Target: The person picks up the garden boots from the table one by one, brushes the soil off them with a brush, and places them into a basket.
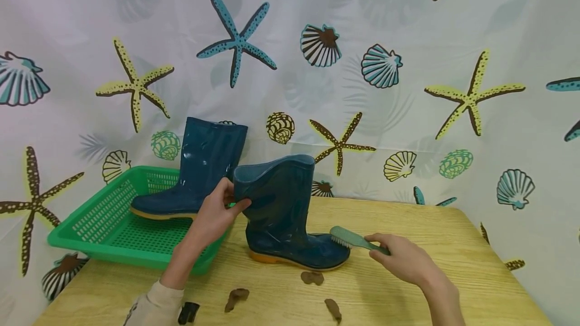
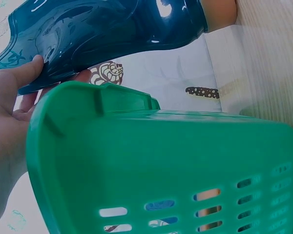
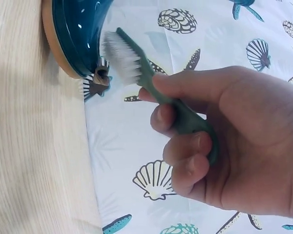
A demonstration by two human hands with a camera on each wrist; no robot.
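Note:
A dark blue rubber boot (image 1: pixel 283 215) with a tan sole stands upright on the wooden table, toe pointing right. My left hand (image 1: pixel 219 213) grips the rim of its shaft, thumb on the outer face, as the left wrist view also shows. In my right hand (image 1: pixel 403 258) is a green scrubbing brush (image 1: pixel 346 237), held by its handle with the fingers curled round it. The brush's white bristles (image 3: pixel 122 57) face the boot's toe. At the toe's tip, the right wrist view shows a small brown clump (image 3: pixel 101 75).
A second blue boot (image 1: pixel 206 165) stands in a green plastic basket (image 1: pixel 131 260) at the left. Brown clumps (image 1: pixel 333 311) lie on the table (image 1: pixel 408 215) in front of the boot, with a small black object (image 1: pixel 188 312) near the left sleeve. A patterned curtain (image 1: pixel 290 89) hangs behind.

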